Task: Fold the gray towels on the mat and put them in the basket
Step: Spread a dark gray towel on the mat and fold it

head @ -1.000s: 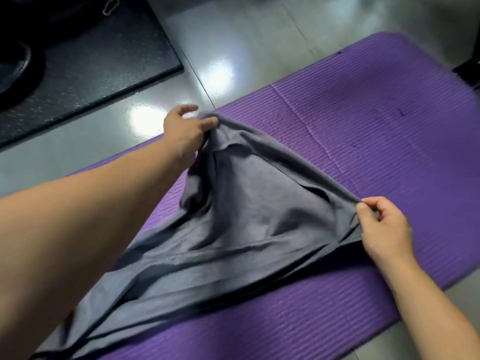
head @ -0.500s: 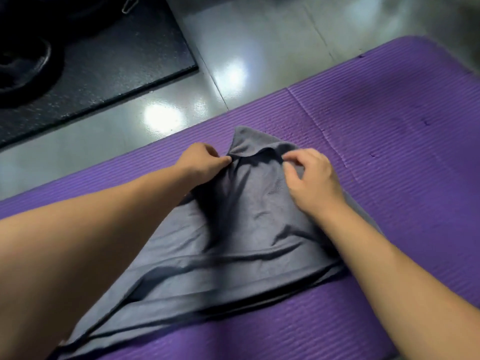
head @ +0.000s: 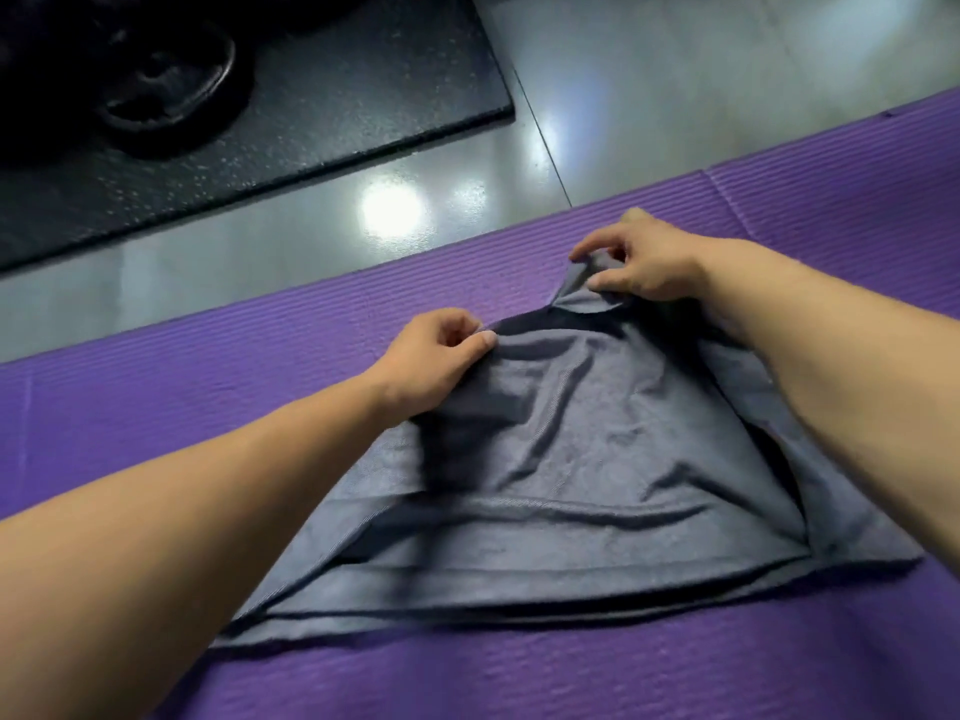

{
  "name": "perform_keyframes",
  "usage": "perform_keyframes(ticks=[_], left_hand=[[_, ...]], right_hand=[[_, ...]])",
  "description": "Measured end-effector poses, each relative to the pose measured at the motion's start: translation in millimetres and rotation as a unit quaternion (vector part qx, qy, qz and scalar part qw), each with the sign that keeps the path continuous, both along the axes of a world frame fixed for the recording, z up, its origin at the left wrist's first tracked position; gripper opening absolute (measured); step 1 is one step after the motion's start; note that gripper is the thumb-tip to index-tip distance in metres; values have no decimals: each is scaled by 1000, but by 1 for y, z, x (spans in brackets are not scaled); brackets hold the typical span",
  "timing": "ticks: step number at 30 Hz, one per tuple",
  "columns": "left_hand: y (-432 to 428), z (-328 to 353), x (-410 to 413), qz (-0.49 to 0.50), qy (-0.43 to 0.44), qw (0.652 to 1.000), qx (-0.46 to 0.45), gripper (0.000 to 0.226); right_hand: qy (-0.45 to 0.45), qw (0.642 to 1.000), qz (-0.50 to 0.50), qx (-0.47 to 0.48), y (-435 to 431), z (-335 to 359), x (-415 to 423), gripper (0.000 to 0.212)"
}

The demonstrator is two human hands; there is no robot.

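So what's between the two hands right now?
In the head view, only the far edge of the gray towel runs from left hand to right hand, both pinching it, over the purple mat.

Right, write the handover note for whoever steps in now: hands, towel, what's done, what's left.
Left hand: pinches the towel at its far left corner.
Right hand: pinches the far right corner, lifted slightly.
Towel: on the mat, doubled over, layered edges showing along the near side, top still wrinkled.
Done: first fold, it seems.
Left: lay the far corners down, smooth, fold smaller, put it in the basket. The basket and any other towels are not in view.
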State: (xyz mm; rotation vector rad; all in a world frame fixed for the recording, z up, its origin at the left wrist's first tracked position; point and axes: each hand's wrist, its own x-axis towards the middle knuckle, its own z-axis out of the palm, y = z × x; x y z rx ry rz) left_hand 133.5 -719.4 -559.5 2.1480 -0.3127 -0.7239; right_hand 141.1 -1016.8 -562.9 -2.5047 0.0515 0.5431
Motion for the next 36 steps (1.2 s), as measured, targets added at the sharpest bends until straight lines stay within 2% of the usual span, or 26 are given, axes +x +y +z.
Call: perform_keyframes(ticks=[3,5,6,7,10,13,15,17,21,23,24,26,28,30,32,36], left_hand=[[3,1,-1,-1,17,1000,-22,17],[7,3,0,7,45,998,-34,18],[10,5,1,1,61,998,-30,22],[14,9,3,-23,73,997,-15,28],[24,20,14,-125,94,985,79,41],[36,28,32,-130,102,980,107,42],[46,30,44,-113,96,983,111,39],[58,28,54,-84,72,987,119,39],[85,18,60,-12,22,991,132,37],[96,16,59,4,18,992,125,31],[100,14,59,7,10,993,114,31],[100,15,57,10,-5,998,69,36],[95,23,52,-13,-7,1000,17,33],[93,33,48,-89,-33,995,15,33],[96,45,42,-154,-73,984,51,31],[121,58,44,-184,-57,977,86,25]], right_hand=[[31,996,45,-75,1,-4,9,43],[3,998,27,-61,1,-6,9,22],[-14,999,8,-38,-1,-5,6,11],[-24,999,-21,-8,-4,-3,4,9],[-46,986,-140,80,-26,2,-1,17],[-51,961,-246,117,-48,8,-4,19],[-72,941,-319,85,-58,3,-5,14],[-98,922,-375,4,-63,0,-6,12],[-75,908,-404,-87,-48,0,-11,44],[-106,914,-332,-209,-15,8,-15,48],[-153,929,-253,-224,7,13,-17,45],[-199,969,-99,-102,58,20,-21,39],[-165,986,-11,32,110,31,-26,36],[-115,987,13,114,154,42,-27,37],[-62,979,11,195,183,50,-24,36],[-12,986,54,157,201,52,-17,13]])
